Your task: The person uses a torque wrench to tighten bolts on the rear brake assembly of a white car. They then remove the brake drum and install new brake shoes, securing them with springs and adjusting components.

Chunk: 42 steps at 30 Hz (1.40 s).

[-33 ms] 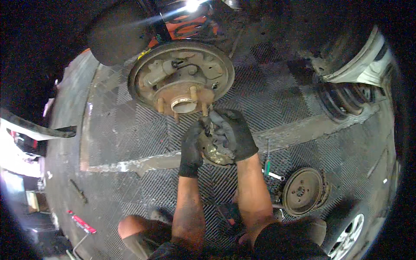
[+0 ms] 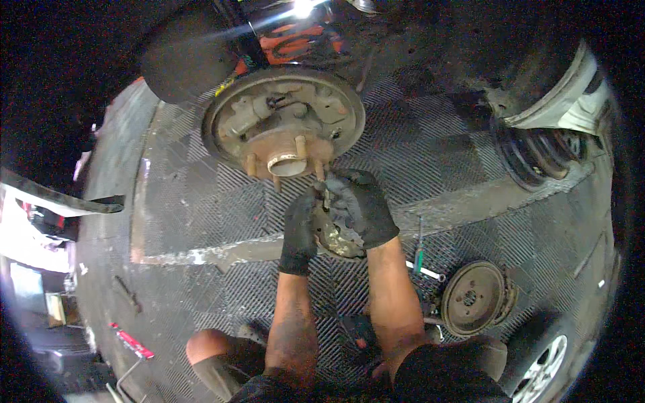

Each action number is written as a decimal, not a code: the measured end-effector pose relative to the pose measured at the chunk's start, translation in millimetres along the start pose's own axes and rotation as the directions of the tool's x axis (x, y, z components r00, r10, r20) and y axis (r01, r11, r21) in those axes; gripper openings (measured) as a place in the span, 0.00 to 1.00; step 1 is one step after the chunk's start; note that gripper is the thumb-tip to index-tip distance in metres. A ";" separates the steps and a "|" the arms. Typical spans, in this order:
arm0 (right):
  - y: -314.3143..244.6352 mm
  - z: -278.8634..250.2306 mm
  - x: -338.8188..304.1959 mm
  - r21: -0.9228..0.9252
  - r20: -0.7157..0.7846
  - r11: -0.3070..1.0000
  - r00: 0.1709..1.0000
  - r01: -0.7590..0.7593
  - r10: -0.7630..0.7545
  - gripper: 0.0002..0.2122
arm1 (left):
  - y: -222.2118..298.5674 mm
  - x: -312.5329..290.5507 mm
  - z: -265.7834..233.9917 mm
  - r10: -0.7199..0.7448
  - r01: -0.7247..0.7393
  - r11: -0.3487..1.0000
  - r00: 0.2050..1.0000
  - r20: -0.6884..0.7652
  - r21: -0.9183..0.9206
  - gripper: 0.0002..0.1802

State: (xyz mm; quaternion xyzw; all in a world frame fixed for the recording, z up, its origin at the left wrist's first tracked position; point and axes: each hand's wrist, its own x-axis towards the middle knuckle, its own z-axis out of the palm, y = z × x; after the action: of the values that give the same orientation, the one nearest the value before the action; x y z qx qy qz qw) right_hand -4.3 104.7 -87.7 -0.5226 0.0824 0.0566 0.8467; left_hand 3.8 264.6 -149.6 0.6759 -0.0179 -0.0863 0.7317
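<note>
Curved metal part (image 2: 338, 243) is gripped by curled left hand (image 2: 299, 228), just below wheel hub (image 2: 277, 148) in view; small piece (image 2: 327, 199) is apparently pinched and worked by right hand (image 2: 366, 209), fingers nearly closed. Steady bracing seems called for next.

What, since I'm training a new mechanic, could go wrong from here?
The curved metal part, held between the left hand and right hand, could slip from the gloves and drop onto the ridged floor.
The right hand might knock the wheel stud close above its fingertips.
The green-handled screwdriver and wrench lie loose to the right and might be kicked or stepped on.
</note>
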 end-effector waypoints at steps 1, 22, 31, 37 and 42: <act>6.7 0.0 8.0 -0.072 0.030 0.985 0.988 0.155 -0.153 0.08 | 8.1 -0.6 -0.6 0.122 -0.128 0.975 0.991 0.047 0.180 0.23; 15.7 -17.7 49.8 -0.260 0.162 0.944 0.973 0.205 -0.167 0.07 | -29.4 16.8 14.0 0.675 -0.443 0.658 0.705 -0.216 0.609 0.28; 2.0 2.9 44.3 -0.241 0.148 0.925 0.953 0.294 -0.264 0.08 | 2.4 14.5 31.3 0.293 -0.394 0.893 0.875 -0.385 -0.216 0.37; 3.9 -0.6 43.3 -0.322 0.215 0.883 0.935 0.342 -0.283 0.10 | 7.0 13.1 23.8 0.570 -0.288 0.689 0.782 -0.252 0.665 0.34; 13.1 -2.5 45.9 -0.345 0.173 0.909 0.968 0.232 -0.182 0.11 | 0.3 16.9 30.6 0.079 -0.238 0.669 0.965 -0.251 -0.704 0.27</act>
State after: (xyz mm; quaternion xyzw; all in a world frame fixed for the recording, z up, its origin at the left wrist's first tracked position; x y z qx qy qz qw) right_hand 38.0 108.8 -109.4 -0.6704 -0.0436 0.0163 0.7406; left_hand 16.1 231.8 -148.3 0.3302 0.0322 0.0458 0.9422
